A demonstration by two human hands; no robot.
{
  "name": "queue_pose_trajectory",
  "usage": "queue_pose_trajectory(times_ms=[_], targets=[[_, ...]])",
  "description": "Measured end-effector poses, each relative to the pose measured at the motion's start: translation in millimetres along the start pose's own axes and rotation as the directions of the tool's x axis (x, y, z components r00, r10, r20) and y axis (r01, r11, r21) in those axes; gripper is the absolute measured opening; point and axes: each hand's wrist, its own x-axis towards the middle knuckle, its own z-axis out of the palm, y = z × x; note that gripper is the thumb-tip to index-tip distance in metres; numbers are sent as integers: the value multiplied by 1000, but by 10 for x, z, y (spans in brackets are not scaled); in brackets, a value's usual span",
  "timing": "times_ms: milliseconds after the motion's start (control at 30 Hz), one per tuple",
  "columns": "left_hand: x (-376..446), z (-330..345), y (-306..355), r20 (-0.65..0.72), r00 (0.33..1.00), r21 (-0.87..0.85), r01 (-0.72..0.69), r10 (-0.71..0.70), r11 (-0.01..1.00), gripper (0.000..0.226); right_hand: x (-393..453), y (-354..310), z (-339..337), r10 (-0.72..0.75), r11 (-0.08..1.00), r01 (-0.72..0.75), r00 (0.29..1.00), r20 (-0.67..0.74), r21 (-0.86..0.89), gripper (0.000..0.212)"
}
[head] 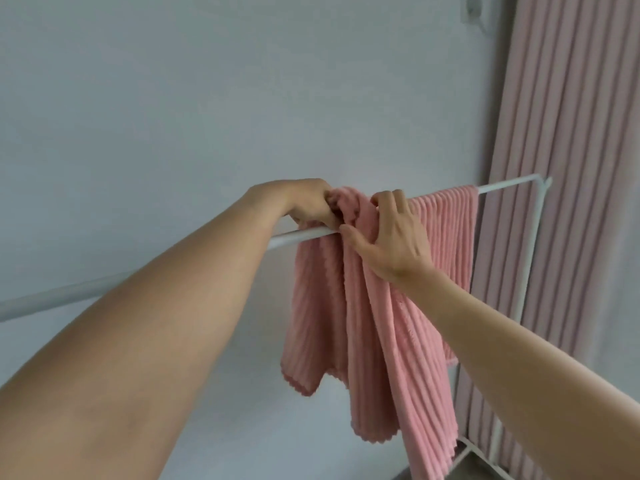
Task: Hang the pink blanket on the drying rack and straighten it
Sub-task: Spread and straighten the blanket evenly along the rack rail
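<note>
The left hand (310, 202) has its fingertips buried in a bunched fold of the pink blanket (367, 306), so how they close on the cloth cannot be told. The palm of the right hand (389, 237) lies against the blanket and is out of sight. The top rail of the drying rack (507, 183) is hidden where the blanket drapes over it and behind the left forearm, and its left end runs off the picture's edge. The rack's foot is cut off at the bottom right. The blanket's lowest corner is blurred. Both arms leave the frame before the elbows. A small fitting (476, 10) at the top edge of the wall is too unclear to identify.
</note>
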Motion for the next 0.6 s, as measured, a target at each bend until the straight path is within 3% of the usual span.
queue_pose_trajectory(times_ms=[100,267,400,500,600], targets=[[-165,18,-52,-84,996,47,19,-15,999,26,-149,-129,104,29,971,-18,999,46,-237,41],[-345,160,-125,-193,981,291,23,36,956,29,-65,-214,-19,263,940,-254,965,12,-227,21],[-539,224,-115,-210,977,224,65,-17,972,43,258,-466,-212,318,905,-311,948,-26,-290,21],[-673,205,-78,-245,969,-75,19,-36,997,44,598,-781,-250,380,924,-380,925,-17,-48,19],[-778,31,-115,-338,938,-287,-22,-80,958,19,723,-1209,-210,447,830,-463,886,125,312,29]])
